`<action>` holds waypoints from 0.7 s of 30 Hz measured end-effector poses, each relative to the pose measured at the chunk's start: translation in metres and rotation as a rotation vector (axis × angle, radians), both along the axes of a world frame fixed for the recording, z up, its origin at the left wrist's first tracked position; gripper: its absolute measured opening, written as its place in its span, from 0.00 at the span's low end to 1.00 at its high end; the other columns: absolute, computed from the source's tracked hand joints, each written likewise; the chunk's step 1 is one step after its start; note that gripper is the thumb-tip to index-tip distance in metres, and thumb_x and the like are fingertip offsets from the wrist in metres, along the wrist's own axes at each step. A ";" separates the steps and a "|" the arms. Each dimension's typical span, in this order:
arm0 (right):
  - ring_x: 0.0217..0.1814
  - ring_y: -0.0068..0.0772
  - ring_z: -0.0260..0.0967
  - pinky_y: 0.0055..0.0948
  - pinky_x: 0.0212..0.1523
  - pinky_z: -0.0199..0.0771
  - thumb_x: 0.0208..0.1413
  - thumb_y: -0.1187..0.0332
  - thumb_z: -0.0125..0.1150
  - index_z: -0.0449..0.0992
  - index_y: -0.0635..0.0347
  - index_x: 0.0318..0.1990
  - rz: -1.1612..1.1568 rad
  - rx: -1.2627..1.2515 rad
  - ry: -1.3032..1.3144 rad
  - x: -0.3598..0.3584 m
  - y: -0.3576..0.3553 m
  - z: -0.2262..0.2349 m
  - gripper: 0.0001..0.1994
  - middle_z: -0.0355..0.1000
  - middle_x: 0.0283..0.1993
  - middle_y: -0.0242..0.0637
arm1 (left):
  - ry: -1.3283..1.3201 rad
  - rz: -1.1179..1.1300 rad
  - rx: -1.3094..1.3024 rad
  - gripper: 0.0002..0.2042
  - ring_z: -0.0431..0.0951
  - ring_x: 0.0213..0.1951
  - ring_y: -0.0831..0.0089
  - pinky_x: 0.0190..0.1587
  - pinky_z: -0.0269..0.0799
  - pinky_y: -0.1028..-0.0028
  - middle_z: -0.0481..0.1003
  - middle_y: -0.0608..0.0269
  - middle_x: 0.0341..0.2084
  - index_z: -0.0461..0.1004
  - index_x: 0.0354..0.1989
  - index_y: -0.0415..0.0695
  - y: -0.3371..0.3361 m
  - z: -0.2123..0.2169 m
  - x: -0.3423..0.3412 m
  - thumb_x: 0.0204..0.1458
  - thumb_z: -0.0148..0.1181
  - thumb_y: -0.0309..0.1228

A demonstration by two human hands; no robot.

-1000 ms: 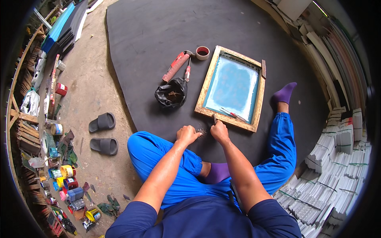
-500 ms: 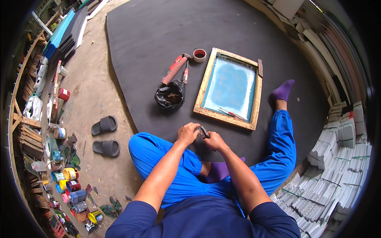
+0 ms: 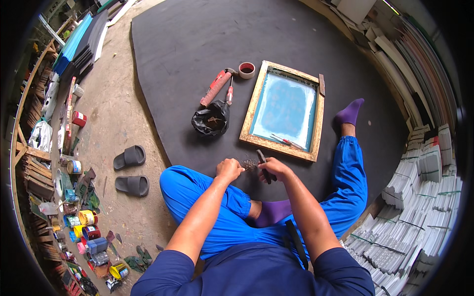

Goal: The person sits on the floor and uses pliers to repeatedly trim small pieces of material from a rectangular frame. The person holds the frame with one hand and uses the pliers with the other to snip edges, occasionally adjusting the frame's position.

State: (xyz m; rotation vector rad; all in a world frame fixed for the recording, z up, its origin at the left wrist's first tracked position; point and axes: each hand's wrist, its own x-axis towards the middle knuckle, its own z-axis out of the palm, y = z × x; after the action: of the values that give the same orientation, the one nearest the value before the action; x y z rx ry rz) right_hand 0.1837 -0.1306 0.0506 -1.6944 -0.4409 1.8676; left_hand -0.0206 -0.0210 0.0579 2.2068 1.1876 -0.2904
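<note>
My right hand is closed around a dark tool with two arms, which looks like pliers. Close by on its left, my left hand is closed with thumb and fingers together; what it pinches, if anything, is too small to make out. Between both hands, a small heap of brownish bits lies on the black sheet. Just beyond them is a wooden screen frame with blue mesh, and a slim red-and-silver tool rests across its near end.
Left of the frame stand an open black plastic bag, a red-handled hammer, a red screwdriver and a tape roll. Slippers and paint cans are on the left floor. Bundled white stacks line the right.
My hands have moved apart, the left one leftward and the right one rightward with the dark tool. The small heap of bits now shows between them.
</note>
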 end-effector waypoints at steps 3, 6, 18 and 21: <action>0.34 0.50 0.80 0.48 0.31 0.84 0.64 0.64 0.57 0.64 0.67 0.57 -0.066 -0.027 0.037 0.022 0.011 0.003 0.20 0.74 0.43 0.60 | 0.030 -0.029 -0.012 0.15 0.85 0.37 0.58 0.43 0.79 0.61 0.84 0.58 0.30 0.87 0.33 0.54 -0.002 0.000 0.001 0.48 0.70 0.51; 0.39 0.57 0.80 0.52 0.36 0.84 0.65 0.62 0.56 0.66 0.78 0.54 -0.086 -0.125 0.107 0.034 0.020 0.007 0.23 0.74 0.46 0.63 | 0.004 -0.028 0.000 0.17 0.84 0.36 0.58 0.42 0.79 0.61 0.83 0.58 0.28 0.87 0.32 0.53 -0.002 -0.003 0.000 0.47 0.70 0.54; 0.47 0.53 0.79 0.51 0.45 0.82 0.64 0.66 0.55 0.70 0.69 0.56 -0.057 -0.159 0.177 0.053 0.024 0.007 0.18 0.76 0.50 0.58 | -0.051 0.001 0.012 0.20 0.84 0.34 0.56 0.40 0.78 0.59 0.82 0.55 0.26 0.86 0.30 0.49 -0.001 -0.003 0.004 0.49 0.67 0.55; 0.47 0.50 0.79 0.50 0.45 0.82 0.62 0.71 0.55 0.70 0.67 0.57 -0.054 -0.120 0.201 0.056 0.015 0.005 0.17 0.76 0.50 0.56 | -0.091 0.005 -0.001 0.20 0.84 0.34 0.55 0.39 0.78 0.59 0.82 0.55 0.25 0.86 0.30 0.48 -0.001 -0.006 0.006 0.50 0.66 0.54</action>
State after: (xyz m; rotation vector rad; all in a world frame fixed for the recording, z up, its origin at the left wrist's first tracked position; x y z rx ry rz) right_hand 0.2392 -0.1157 0.0558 -1.5567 -0.2035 2.0343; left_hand -0.0145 -0.0217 0.0521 2.1916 1.1431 -0.1866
